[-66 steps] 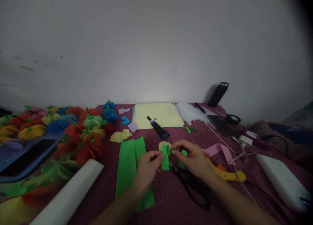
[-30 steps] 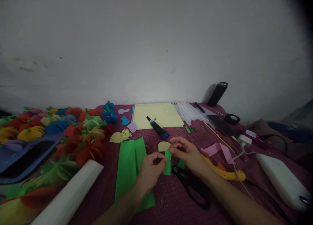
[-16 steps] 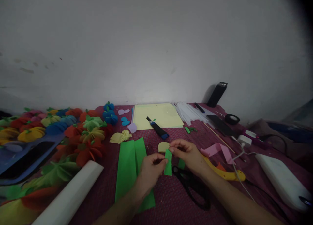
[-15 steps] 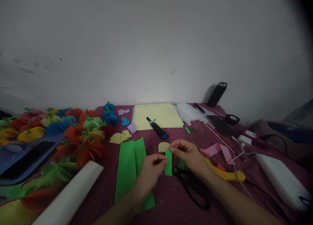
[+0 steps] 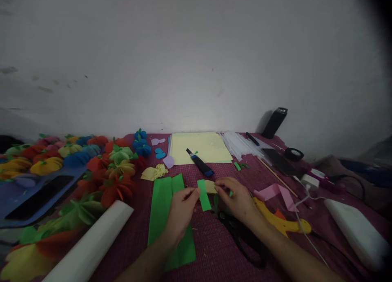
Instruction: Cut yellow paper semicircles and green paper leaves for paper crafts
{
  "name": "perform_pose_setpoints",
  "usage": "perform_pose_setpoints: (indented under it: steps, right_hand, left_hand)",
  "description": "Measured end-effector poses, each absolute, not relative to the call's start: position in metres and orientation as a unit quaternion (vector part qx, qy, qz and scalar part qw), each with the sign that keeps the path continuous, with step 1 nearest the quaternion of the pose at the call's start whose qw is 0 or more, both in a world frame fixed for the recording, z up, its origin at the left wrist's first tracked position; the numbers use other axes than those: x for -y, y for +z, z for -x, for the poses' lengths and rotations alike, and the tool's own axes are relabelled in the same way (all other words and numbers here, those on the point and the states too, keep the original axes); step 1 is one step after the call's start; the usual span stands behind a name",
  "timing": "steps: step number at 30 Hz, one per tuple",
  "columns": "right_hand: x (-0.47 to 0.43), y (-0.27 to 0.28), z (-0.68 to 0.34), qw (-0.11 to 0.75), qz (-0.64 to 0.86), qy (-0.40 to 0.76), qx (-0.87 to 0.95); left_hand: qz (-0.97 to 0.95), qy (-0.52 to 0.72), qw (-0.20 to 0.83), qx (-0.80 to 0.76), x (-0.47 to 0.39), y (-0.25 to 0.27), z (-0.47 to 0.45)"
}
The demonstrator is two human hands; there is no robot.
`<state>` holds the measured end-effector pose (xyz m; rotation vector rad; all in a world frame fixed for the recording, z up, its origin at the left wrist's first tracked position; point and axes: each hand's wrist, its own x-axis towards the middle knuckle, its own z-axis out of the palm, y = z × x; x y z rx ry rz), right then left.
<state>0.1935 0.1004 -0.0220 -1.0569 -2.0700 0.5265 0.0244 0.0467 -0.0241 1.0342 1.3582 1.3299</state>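
Between the thumb and forefinger of my left hand (image 5: 183,210) is a small green paper strip (image 5: 203,196), held upright. My right hand (image 5: 237,199) is just right of it, thumb and fingers drawn together; whatever they hold, if anything, is hidden. A cream paper piece (image 5: 210,186) lies behind the strip, close to my right fingertips. Black-handled scissors (image 5: 241,241) rest on the cloth partly beneath my right hand and forearm. Under and beside my left forearm are larger folded green paper sheets (image 5: 161,206).
Colourful paper pumpkins (image 5: 118,163) crowd the left, near a white roll (image 5: 92,241). A utility knife (image 5: 199,162) lies on cream sheets (image 5: 211,145). On the right are a yellow glue gun (image 5: 281,224), pink paper strip (image 5: 275,191), white power bank (image 5: 352,229) and black bottle (image 5: 275,122).
The green strip has left my right fingers and now stays in my left hand alone, tilted the other way. My right hand has drawn slightly away. The whole view has shifted a little.
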Motion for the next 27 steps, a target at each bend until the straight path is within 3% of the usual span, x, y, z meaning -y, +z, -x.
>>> perform_pose_setpoints:
  steps: [4, 7, 12, 18, 23, 27]
  right_hand:
    - [-0.088, -0.016, -0.19, 0.375, 0.34, 0.223, 0.833]
    - [-0.085, -0.02, -0.187, 0.348, 0.295, 0.22, 0.862]
    - [-0.088, -0.023, -0.187, 0.379, 0.265, 0.181, 0.868]
    - [-0.086, -0.014, -0.191, 0.383, 0.234, 0.158, 0.879]
    - [-0.082, -0.006, -0.195, 0.319, 0.133, 0.162, 0.924]
    - [-0.078, -0.004, -0.194, 0.256, 0.138, 0.208, 0.934]
  left_hand:
    - [-0.445, 0.537, 0.451, -0.557, -0.047, -0.027, -0.026]
    - [-0.421, 0.545, 0.501, -0.523, -0.046, -0.025, -0.029]
    - [-0.343, 0.56, 0.583, -0.479, -0.044, -0.021, -0.03]
    - [-0.333, 0.571, 0.576, -0.481, -0.045, -0.018, -0.029]
    - [-0.323, 0.607, 0.519, -0.508, -0.049, -0.021, -0.026]
    - [-0.336, 0.607, 0.501, -0.517, -0.049, -0.025, -0.025]
